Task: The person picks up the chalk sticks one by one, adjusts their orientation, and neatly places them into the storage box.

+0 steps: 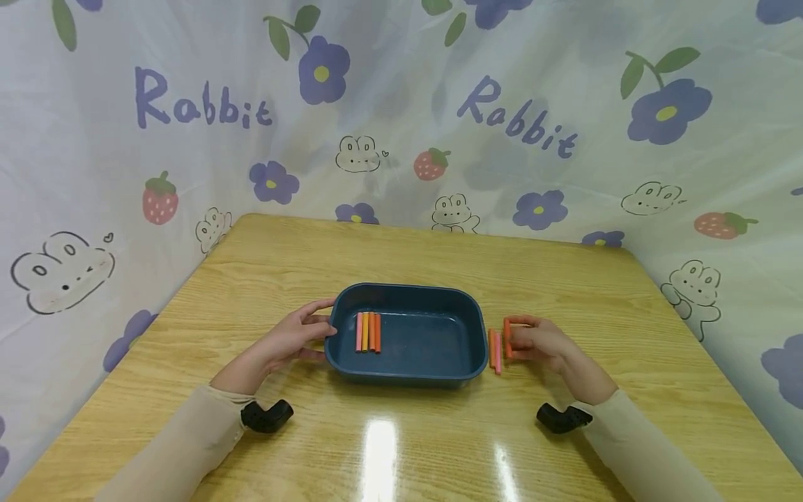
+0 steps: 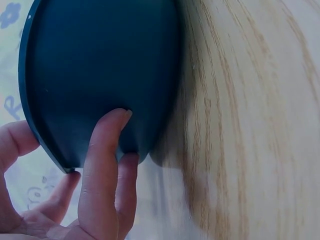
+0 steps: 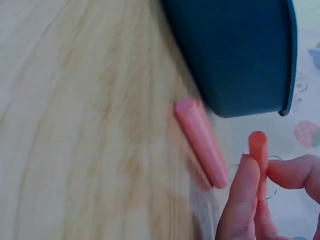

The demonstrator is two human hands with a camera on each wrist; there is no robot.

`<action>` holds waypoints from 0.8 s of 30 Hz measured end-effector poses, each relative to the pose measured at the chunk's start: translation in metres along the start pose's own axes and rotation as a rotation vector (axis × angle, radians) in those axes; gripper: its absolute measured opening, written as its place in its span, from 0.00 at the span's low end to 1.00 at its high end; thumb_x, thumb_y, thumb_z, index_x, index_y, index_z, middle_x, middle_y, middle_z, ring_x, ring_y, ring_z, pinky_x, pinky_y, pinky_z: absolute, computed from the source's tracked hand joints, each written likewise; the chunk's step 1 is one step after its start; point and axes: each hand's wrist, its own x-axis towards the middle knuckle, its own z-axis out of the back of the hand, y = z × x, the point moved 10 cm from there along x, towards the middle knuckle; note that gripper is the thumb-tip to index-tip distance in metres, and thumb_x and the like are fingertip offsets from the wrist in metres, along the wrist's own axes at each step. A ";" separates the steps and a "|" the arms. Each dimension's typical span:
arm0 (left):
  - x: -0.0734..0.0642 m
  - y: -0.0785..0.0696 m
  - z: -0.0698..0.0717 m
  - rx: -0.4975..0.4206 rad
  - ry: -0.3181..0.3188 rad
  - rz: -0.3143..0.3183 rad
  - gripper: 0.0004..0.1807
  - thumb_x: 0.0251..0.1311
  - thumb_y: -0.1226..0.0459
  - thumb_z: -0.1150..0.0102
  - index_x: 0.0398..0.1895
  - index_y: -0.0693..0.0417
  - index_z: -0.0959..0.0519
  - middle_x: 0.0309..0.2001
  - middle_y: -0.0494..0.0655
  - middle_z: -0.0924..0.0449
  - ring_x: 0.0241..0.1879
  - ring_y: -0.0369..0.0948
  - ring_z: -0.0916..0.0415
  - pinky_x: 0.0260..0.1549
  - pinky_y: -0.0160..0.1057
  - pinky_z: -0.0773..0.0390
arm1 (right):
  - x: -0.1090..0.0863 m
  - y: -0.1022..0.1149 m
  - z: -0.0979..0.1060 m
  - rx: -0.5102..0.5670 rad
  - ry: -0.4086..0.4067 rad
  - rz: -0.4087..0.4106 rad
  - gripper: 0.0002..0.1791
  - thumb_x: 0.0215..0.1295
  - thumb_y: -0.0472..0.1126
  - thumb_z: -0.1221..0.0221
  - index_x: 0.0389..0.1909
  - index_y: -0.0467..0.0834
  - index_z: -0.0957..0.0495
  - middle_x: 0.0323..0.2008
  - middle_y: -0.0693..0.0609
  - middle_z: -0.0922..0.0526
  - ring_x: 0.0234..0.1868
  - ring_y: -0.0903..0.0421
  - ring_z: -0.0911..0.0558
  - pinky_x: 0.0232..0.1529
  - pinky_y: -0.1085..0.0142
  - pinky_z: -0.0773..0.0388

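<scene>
"Orange stick (image 1: 507, 339), one: location?"

"Right hand (image 1: 544, 341), off the tray's right end. Upright in the right wrist view, pinched narrowly between the fingertips."

"Blue tray (image 1: 420, 346), one: condition and place?"

"Rounded corners, raised walls, set flat on the table (image 1: 282, 268) between the two hands."

"Left hand (image 1: 297, 336): state of the fingers?"

"Spread apart and holding the tray's left end. Left wrist view shows two on the outer wall, others at the rim."

"Contents of tray?"

"Four sticks, side by side near the left end: one pink stick (image 1: 360, 332), one yellow stick (image 1: 366, 332), two orange ones (image 1: 374, 332). Bare floor to their right."

"Loose stock?"

"Two, on the table just beside the tray's right end: a second orange stick (image 1: 492, 347) and a second pink stick (image 1: 498, 353), lying close together. Whether they touch, cannot tell."

"Surroundings?"

"Table, pale wood grain, two glare patches at the near side. Cloth (image 1: 401, 84), white, printed with rabbits, strawberries, purple flowers and the word Rabbit. Sleeves (image 1: 178, 446), cream, one pair. Black wrist pieces (image 1: 268, 417), two, one at each cuff."
</scene>
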 end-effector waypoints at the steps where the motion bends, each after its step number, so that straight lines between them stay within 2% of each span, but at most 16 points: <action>1: 0.000 0.000 0.000 0.000 0.000 0.000 0.36 0.62 0.69 0.49 0.72 0.55 0.50 0.61 0.69 0.40 0.46 0.49 0.23 0.35 0.47 0.20 | -0.001 0.001 -0.001 0.036 0.004 0.002 0.34 0.64 0.30 0.51 0.68 0.27 0.54 0.35 0.50 0.21 0.33 0.59 0.21 0.37 0.65 0.20; 5: 0.001 0.000 0.000 -0.001 0.005 -0.001 0.37 0.62 0.69 0.49 0.72 0.54 0.50 0.62 0.69 0.40 0.46 0.49 0.24 0.35 0.48 0.20 | -0.003 0.008 -0.006 0.170 0.011 0.001 0.34 0.65 0.28 0.52 0.69 0.30 0.55 0.34 0.50 0.22 0.33 0.59 0.20 0.39 0.65 0.21; 9: 0.002 0.000 0.000 -0.002 0.008 -0.001 0.37 0.62 0.69 0.49 0.72 0.54 0.51 0.62 0.69 0.40 0.46 0.49 0.24 0.36 0.49 0.20 | -0.002 0.017 -0.011 0.242 0.024 0.021 0.33 0.66 0.27 0.53 0.69 0.31 0.56 0.37 0.49 0.22 0.33 0.58 0.19 0.39 0.66 0.21; 16: 0.001 0.000 0.001 -0.007 -0.001 0.003 0.37 0.62 0.69 0.48 0.72 0.54 0.50 0.62 0.69 0.40 0.46 0.50 0.24 0.35 0.48 0.20 | -0.001 0.033 -0.020 0.256 0.057 0.062 0.32 0.67 0.27 0.55 0.69 0.31 0.57 0.35 0.50 0.22 0.34 0.58 0.19 0.40 0.64 0.21; 24: 0.001 -0.001 0.000 -0.003 0.003 0.006 0.37 0.62 0.69 0.49 0.72 0.54 0.51 0.62 0.69 0.41 0.47 0.51 0.24 0.36 0.48 0.20 | -0.002 0.048 -0.034 0.250 0.066 0.062 0.34 0.66 0.28 0.53 0.69 0.32 0.56 0.32 0.51 0.23 0.30 0.60 0.20 0.39 0.65 0.21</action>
